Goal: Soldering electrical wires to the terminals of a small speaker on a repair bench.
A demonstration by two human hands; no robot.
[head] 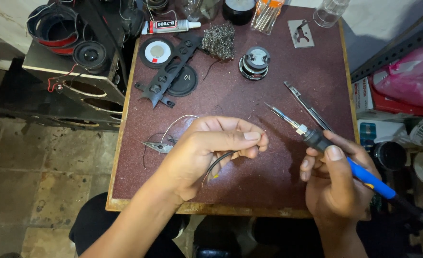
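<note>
Left hand (206,153) of mine is curled almost closed, fingertips pinched on a thin black wire (219,161) that loops out beneath the palm. Right hand (333,179) is wrapped shut around the blue-handled soldering iron (316,139), thumb on top, its metal tip pointing far and left, just beside the left fingertips but apart from them. Both hover over the near part of the maroon tabletop (278,177). Small pliers (158,146) lie left of my left hand, with a white wire (178,120) curling by them. Tweezers (307,106) lie just beyond the iron. Farther off sit a small round speaker (255,63), a wad of steel wool (219,40), a black plastic strip (171,71) and a glue tube (169,26).
</note>
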